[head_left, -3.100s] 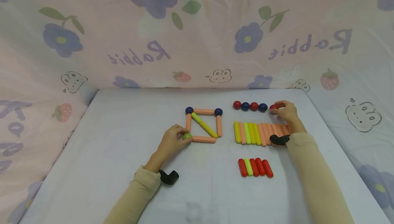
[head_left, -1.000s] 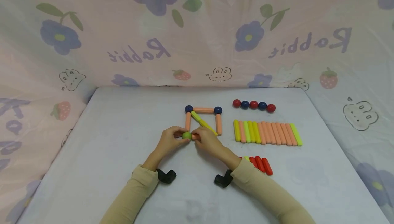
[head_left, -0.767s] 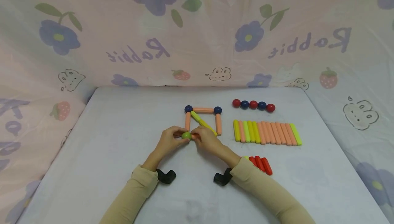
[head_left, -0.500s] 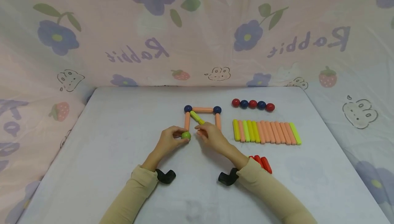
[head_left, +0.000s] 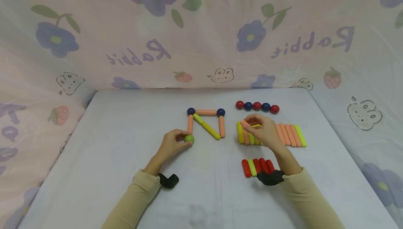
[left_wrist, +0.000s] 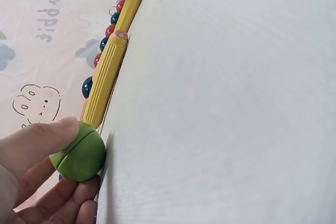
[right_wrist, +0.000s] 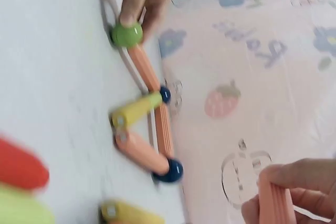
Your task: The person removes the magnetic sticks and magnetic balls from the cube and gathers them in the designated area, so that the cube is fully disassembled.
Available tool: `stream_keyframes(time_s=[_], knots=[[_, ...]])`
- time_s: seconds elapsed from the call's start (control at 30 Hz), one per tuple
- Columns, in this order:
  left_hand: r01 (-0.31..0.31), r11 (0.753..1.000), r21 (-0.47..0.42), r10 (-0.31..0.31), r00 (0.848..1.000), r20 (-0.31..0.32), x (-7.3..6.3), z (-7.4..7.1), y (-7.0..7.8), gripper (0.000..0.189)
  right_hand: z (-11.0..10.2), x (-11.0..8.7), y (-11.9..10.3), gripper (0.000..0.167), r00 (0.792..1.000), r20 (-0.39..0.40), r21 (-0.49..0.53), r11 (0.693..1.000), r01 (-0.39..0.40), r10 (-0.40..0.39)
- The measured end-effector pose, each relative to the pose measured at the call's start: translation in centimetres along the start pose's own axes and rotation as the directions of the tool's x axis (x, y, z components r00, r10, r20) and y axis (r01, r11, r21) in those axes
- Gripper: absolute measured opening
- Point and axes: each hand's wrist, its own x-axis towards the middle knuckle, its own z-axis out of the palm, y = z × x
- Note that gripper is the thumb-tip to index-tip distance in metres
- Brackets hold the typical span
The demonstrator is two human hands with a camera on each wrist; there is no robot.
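My left hand (head_left: 174, 145) pinches a green ball (left_wrist: 81, 153) between thumb and fingers, at the near end of the left orange rod (head_left: 190, 124). My right hand (head_left: 262, 131) holds an orange magnetic rod (right_wrist: 274, 198) raised over the long row of rods. On the table, orange rods and two dark blue balls (head_left: 191, 111) form the left, far and right sides of a square. From its far left corner a yellow-green rod and a yellow rod (head_left: 211, 131) run diagonally to the near end of the right orange rod (head_left: 221, 127).
Right of the square lies a row of yellow, green and orange rods (head_left: 291, 135), partly hidden by my right hand. Behind it red and blue balls (head_left: 257, 106) stand in line. Nearer are short red rods (head_left: 246, 168) with one yellow-green. A printed cloth (head_left: 201, 47) hangs behind the table.
The right hand set a red ball at the row's end, then took the orange rod from the square's near side and carried it right. The left hand stays on the green ball.
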Motion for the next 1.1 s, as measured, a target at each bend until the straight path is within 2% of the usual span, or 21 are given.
stream_keyframes(time_s=[0.2,0.33,0.53,0.73,0.87,0.97,1.03,1.1], knots=[[0.029,1.0,-0.008,-0.029,1.0,0.006,-0.1,0.0,0.1,0.033,-4.2,-1.0,3.5,0.04,0.993,-0.077,0.002,0.996,-0.086,0.086],[0.03,0.999,-0.015,-0.03,1.0,0.008,0.0,0.0,0.2,0.033,-6.5,-1.5,6.2,0.049,0.979,-0.128,0.009,0.987,-0.161,0.161],[0.026,1.0,-0.016,-0.026,1.0,0.005,-0.1,0.0,0.2,0.032,-9.1,-1.5,10.3,0.065,0.92,-0.171,0.041,0.936,-0.351,0.352],[0.027,1.0,-0.012,-0.027,1.0,-0.003,-0.2,-0.1,0.0,0.031,-11.1,-1.3,13.4,0.046,0.864,-0.193,0.078,0.885,-0.459,0.465],[0.017,1.0,-0.007,-0.017,1.0,-0.007,-0.2,-0.1,-0.2,0.031,-11.7,-0.9,14.9,0.054,0.81,-0.187,0.06,0.829,-0.556,0.556],[0.018,1.0,-0.014,-0.018,1.0,-0.01,-0.2,-0.1,-0.1,0.031,-11.6,-0.7,15.7,0.059,0.777,-0.182,0.054,0.795,-0.605,0.603],[0.019,1.0,-0.016,-0.019,1.0,-0.01,-0.2,-0.1,0.0,0.032,-11.4,-0.6,16.0,0.061,0.765,-0.187,0.051,0.784,-0.619,0.616],[0.022,1.0,-0.022,-0.022,1.0,-0.008,-0.1,-0.1,0.1,0.032,-11.2,-0.6,16.2,0.063,0.763,-0.198,0.044,0.783,-0.62,0.615]])
